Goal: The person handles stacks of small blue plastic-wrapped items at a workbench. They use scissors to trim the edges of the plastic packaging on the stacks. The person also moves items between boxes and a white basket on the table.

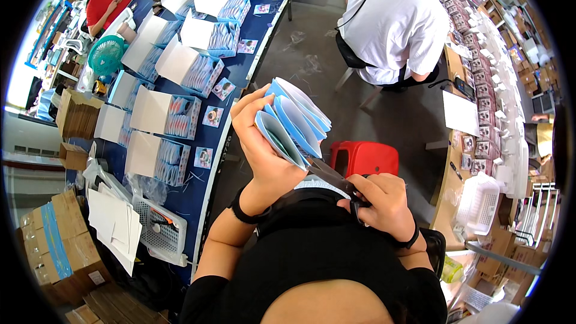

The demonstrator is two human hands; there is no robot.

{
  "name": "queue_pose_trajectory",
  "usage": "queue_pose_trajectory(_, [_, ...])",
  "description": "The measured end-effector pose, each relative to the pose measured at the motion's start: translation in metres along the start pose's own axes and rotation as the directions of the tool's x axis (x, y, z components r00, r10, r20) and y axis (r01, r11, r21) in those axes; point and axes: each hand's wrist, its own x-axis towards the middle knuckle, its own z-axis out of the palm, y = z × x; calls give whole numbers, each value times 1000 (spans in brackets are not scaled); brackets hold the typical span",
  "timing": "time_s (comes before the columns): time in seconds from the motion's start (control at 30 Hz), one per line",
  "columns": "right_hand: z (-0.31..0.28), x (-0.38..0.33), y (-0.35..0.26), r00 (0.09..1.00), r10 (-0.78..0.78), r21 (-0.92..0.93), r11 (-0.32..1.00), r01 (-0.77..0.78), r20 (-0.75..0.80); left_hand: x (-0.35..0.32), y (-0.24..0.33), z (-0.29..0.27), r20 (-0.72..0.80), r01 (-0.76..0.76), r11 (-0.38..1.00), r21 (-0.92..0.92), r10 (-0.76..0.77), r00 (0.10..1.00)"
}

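Note:
In front of my body, my left hand (264,150) is wrapped round a bunch of blue-and-white paper packets (291,125), curved and fanned open at the top. My right hand (384,204) grips a pair of dark scissors (329,175) by the handles. The blades point up and left to the lower right corner of the packets, close by my left hand. Whether they touch the paper is too small to tell.
On the blue table (240,79) at left stand several open blue-and-white boxes (174,117) of packets, small cards (213,116) and a white basket (159,234). A red stool (378,157) stands ahead. Beyond it sits a person in a white shirt (390,24), beside a right-hand table stacked with packs (485,114).

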Motion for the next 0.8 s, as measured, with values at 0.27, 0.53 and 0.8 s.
queue_pose_trajectory(0.27, [-3, -1, 1, 1000, 23, -41, 999, -23, 18, -3, -6, 5, -73, 48, 999, -24, -50, 996])
queue_pose_trajectory(0.53, [-2, 1, 2, 999, 34, -88, 996, -31, 24, -1, -10, 2, -31, -16, 991, 134, 20, 999])
queue_pose_trajectory(0.8, [-1, 2, 3, 999, 28, -98, 995, -29, -18, -1, -10, 1, 15, -1, 995, 103, -1, 1000])
